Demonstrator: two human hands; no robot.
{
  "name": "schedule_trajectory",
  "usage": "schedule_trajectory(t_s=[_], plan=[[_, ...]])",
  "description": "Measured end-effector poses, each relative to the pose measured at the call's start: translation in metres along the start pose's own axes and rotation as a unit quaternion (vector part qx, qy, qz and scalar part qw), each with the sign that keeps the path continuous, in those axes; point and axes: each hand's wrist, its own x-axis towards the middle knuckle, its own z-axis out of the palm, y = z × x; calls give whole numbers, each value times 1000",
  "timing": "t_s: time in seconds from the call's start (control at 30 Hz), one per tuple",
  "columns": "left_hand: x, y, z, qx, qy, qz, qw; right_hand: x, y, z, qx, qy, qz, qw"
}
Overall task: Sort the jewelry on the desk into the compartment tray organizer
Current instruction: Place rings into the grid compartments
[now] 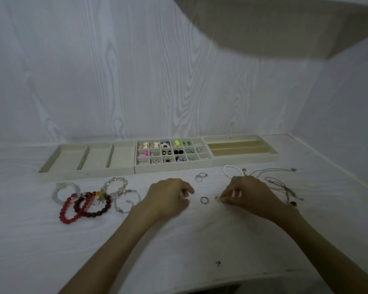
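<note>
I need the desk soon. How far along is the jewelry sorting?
Done: earrings fill the small-grid middle tray. In hand: the right hand pinches a small pale piece; the left hand hovers curled. Left: beaded bracelets, silver rings, cord necklaces; the wide-compartment tray is empty.

The small pale piece point(218, 198) that my right hand point(245, 194) pinches is too blurred to identify; my left hand point(168, 198) hides its own fingertips.

Dim, bluish, soft picture; edges bend outward
</note>
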Motion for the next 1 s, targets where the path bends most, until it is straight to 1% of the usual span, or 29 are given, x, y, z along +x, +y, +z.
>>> schedule_trajectory(t_s=[0.1, 0.2, 0.3, 0.37, 0.47, 0.63, 0.7, 0.77, 0.87, 0.93, 1.0], plan=[[-4, 8, 8, -49, 36, -6, 998, -1, -2, 7, 43, 23, 6, 999], [-5, 19, 10, -100, 66, -1, 993, 0, -6, 11, 140, 40, 7, 989], [-4, 27, 11, -128, 66, 10, 989, 1, -11, 11, 277, 55, 30, 959], [-2, 29, 13, -153, 50, 12, 987, 1, -13, 10, 333, 47, 40, 941], [0, 32, 16, -154, 53, -2, 987, 0, -17, 10, 368, 22, 54, 928], [3, 33, 22, -164, 119, -29, 979, 3, -24, 13, 411, 21, 92, 907], [4, 32, 21, -187, 141, -37, 972, 4, -26, 15, 431, 6, 113, 895], [5, 30, 19, -231, 147, -44, 961, 4, -28, 16, 459, -18, 125, 879], [2, 27, 12, -331, 126, -49, 934, 5, -28, 14, 528, -66, 101, 841], [-2, 24, 4, -419, 78, -58, 903, 6, -27, 11, 568, -97, 83, 813], [-7, 20, -3, -465, 14, -66, 883, 8, -25, 10, 591, -105, 87, 795]])
